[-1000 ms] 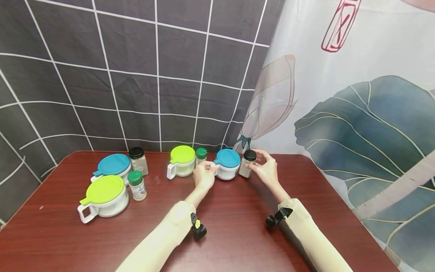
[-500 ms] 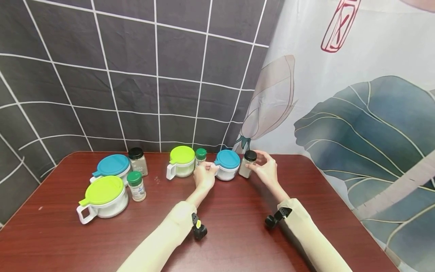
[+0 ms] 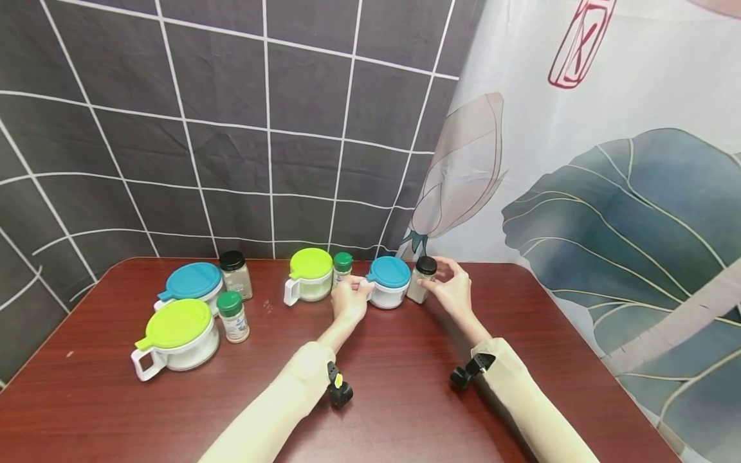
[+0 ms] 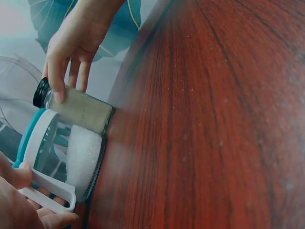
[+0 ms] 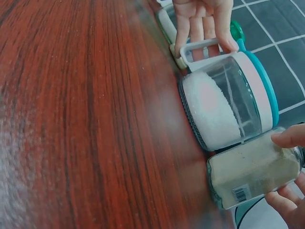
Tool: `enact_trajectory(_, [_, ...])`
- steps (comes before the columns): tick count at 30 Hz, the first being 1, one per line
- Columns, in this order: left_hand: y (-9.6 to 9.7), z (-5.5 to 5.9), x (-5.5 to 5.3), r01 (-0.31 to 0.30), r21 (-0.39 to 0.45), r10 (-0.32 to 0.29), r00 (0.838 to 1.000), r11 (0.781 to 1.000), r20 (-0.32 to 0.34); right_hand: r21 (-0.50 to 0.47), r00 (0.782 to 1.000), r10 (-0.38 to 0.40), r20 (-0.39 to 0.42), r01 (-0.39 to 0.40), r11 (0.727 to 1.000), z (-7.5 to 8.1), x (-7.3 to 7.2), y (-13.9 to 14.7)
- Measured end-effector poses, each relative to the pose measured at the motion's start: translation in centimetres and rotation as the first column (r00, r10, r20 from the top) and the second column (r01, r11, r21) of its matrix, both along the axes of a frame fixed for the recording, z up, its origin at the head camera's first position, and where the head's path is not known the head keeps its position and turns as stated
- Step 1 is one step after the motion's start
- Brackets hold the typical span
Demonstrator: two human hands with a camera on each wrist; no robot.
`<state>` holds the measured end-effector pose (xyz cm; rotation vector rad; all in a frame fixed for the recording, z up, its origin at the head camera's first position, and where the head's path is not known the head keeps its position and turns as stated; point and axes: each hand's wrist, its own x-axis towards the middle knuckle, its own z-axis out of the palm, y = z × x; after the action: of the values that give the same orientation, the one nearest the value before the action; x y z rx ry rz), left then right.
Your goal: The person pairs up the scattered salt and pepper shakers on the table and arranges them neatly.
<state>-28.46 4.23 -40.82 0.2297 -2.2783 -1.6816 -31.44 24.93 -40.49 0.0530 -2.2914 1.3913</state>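
Observation:
My left hand [image 3: 349,301] pinches the white handle [image 4: 50,191] of a seasoning jar [image 3: 388,286] with a blue lid. Clear walls show white grains inside that jar in both wrist views. Directly to its right, a black-capped spice jar [image 3: 418,286] of pale powder stands on the table, with my right hand [image 3: 454,289] gripping its upper part between thumb and fingers. The two jars stand side by side, touching or nearly so in the right wrist view [image 5: 248,143]. Behind my left fingers, a green-capped spice bottle [image 3: 341,263] is partly hidden.
A lime-lidded seasoning jar [image 3: 311,276] stands left of the green-capped bottle. Farther left are another lime-lidded jar [image 3: 179,328], a blue-lidded one [image 3: 197,281], a black-capped jar [image 3: 236,276] and a green-capped bottle [image 3: 234,318]. Curtains hang behind the brown table [image 3: 399,386].
My left hand and the blue-lidded seasoning jar have shifted very slightly to the right. My right hand stays on the black-capped jar in nearly the same place.

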Motion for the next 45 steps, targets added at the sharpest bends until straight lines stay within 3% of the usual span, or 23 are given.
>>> enact_trajectory(7, [0.0, 0.0, -0.4, 0.014, -0.013, -0.014, 0.999, 1.000, 0.036, 0.039, 1.000, -0.026, -0.004, 0.026, 0.999, 0.2, 0.1, -0.3])
enact_trajectory(11, [-0.1, 0.1, -0.5, 0.025, -0.013, -0.025, 0.998, 1.000, 0.049, 0.093, 1.000, -0.002, 0.012, 0.001, 0.996, 0.4, 0.1, -0.2])
enact_trajectory(15, [-0.1, 0.1, -0.5, 0.038, -0.008, -0.037, 0.998, 0.999, 0.051, 0.099, 0.993, 0.094, 0.068, -0.101, 0.990, 0.6, 0.0, 0.5])
enact_trajectory(19, [-0.1, 0.1, -0.5, 0.052, 0.006, -0.052, 0.997, 0.999, 0.050, 0.065, 0.970, 0.216, 0.114, -0.224, 0.972, 0.9, 0.0, 1.0])
enact_trajectory(26, [-0.2, 0.0, -0.5, 0.075, 0.007, -0.075, 0.996, 0.997, 0.041, 0.043, 0.946, 0.319, 0.063, -0.322, 0.946, 2.5, 1.5, 0.4])
enact_trajectory(30, [-0.1, 0.0, -0.5, 0.085, 0.007, -0.085, 0.995, 0.996, 0.042, 0.104, 0.961, 0.272, 0.046, -0.276, 0.956, 1.5, 1.1, 0.6])
enact_trajectory(35, [-0.1, -0.1, -0.6, 0.090, 0.006, -0.090, 0.996, 0.996, 0.027, 0.105, 0.981, 0.190, 0.030, -0.193, 0.976, -0.1, 0.1, 0.9])
enact_trajectory(45, [0.1, -0.3, -0.7, 0.092, 0.003, -0.092, 0.996, 0.996, -0.009, 0.108, 0.994, 0.106, 0.013, -0.107, 0.988, -0.3, 0.1, 0.4])
